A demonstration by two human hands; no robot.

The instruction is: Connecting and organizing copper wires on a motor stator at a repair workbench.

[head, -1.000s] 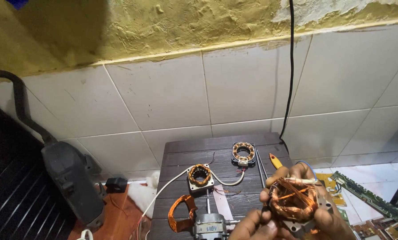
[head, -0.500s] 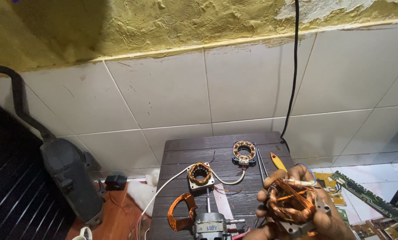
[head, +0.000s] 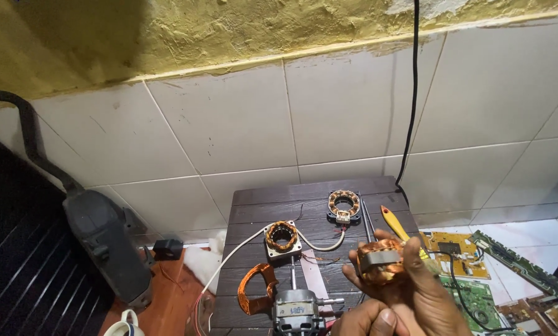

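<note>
The right hand (head: pixel 416 289) grips a motor coil (head: pixel 379 261), a grey metal ring wound with copper wire, holding it on edge above the near right part of the dark wooden table (head: pixel 260 205); the left hand (head: pixel 369 320) shows only partly at the bottom edge just below it, and whether it grasps anything cannot be told. On the table lie two more copper-wound coils (head: pixel 283 238), a grey motor (head: pixel 295 308) with a loop of copper wire (head: pixel 254 292), and a yellow-handled screwdriver (head: pixel 394 224). Green and yellow circuit boards (head: pixel 459 246) lie on the floor to the right.
</note>
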